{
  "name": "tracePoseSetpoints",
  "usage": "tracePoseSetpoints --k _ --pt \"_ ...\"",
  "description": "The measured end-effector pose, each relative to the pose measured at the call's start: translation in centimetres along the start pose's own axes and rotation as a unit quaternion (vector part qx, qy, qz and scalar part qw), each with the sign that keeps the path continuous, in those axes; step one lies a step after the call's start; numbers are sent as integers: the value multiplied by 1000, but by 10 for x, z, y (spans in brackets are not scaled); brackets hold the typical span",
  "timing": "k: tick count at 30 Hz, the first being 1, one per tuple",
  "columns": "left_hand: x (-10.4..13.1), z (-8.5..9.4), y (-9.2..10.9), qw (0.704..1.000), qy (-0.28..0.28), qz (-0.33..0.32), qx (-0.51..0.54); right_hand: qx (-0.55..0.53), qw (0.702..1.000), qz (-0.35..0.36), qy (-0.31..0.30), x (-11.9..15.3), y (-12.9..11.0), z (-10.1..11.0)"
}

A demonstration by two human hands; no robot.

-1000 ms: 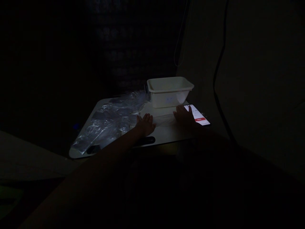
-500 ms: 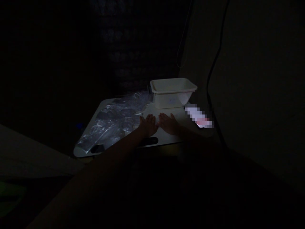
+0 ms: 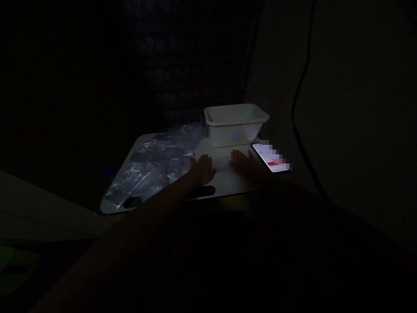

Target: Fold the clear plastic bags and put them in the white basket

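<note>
The room is very dark. My left hand [image 3: 202,168] lies flat, fingers apart, on a small white table [image 3: 228,182], at the right edge of a heap of clear plastic bags [image 3: 156,167]. My right hand [image 3: 243,163] also rests flat on the table, a little to the right, just left of a lit phone [image 3: 271,157]. Between the hands a faint clear sheet seems to lie on the table. Neither hand holds anything that I can make out.
A white plastic tub [image 3: 235,123] stands at the back of the table, beyond both hands. A dark slot [image 3: 203,191] runs along the table's front edge. A dark cable [image 3: 301,87] hangs down the wall at the right.
My right hand went from the phone leftward beside my left hand, then back right a little. My left hand stayed in place.
</note>
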State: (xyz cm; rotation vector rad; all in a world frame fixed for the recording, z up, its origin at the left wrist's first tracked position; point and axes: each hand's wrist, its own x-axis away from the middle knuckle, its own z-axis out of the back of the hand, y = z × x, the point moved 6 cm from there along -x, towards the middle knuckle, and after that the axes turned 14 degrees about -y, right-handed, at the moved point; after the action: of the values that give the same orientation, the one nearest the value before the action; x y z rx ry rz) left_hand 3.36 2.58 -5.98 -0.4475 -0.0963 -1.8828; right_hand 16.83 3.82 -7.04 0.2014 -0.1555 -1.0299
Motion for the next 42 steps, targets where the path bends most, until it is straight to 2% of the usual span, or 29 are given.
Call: tracePoseSetpoints --k 7,11,13,16,20,23,25,28,37,42 --pt "-1 -1 -1 1000 -13 -1 0 -23 999 -34 9 1 11 1" --pt "-3 -2 -2 1000 -6 -4 4 -32 994 -93 52 1 19 3" --pt "-3 -2 -2 1000 -9 -4 8 -31 992 -97 71 -2 18 8" --pt "-1 0 -1 1000 -8 -4 9 -40 993 -78 82 -10 7 20" --pt "1 2 1 1000 -14 -4 12 -59 997 -21 56 -24 -25 30" --pt "1 2 1 1000 -21 -4 15 -70 997 8 35 -29 -45 29" --pt "1 2 1 1000 -25 -1 18 -78 997 14 19 -29 -49 25" --pt "1 2 1 999 -25 0 19 -79 997 9 9 -28 -45 18" --pt "3 3 2 1000 -16 -5 4 -39 998 -36 30 -19 -14 7" --pt "-1 1 0 1000 -9 0 1 -9 999 -24 25 -10 -7 2"
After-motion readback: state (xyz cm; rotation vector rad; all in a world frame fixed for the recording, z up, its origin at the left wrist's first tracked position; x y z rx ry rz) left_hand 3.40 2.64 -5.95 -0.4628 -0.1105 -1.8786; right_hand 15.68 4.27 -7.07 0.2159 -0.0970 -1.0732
